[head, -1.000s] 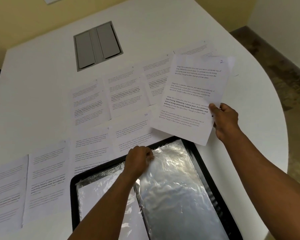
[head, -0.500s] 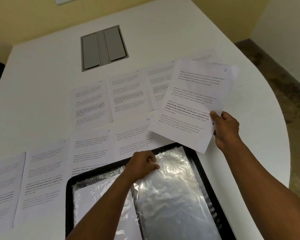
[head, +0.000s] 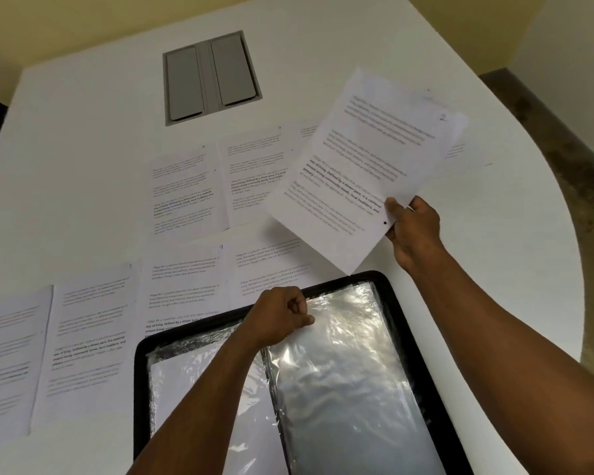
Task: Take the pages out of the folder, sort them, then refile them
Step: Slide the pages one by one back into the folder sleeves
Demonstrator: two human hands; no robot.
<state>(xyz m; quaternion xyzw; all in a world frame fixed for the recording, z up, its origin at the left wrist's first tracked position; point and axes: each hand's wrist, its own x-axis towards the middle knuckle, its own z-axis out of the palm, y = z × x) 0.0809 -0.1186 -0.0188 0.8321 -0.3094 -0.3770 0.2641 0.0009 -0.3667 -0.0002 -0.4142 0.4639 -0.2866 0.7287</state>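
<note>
I have lifted page 2 [head: 364,166], pinched in my right hand [head: 414,231], higher above the tabletop [head: 83,138]; my left hand [head: 282,320] still pinches the folder [head: 408,337] sleeve [head: 340,354] open for refiling.

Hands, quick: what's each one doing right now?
Left hand: pinching the clear sleeve of the folder.
Right hand: holding a printed page.

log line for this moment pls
phase: refiling | left hand: pinches top of plastic sleeve | right hand: holds page above folder | page not yet inserted
</note>
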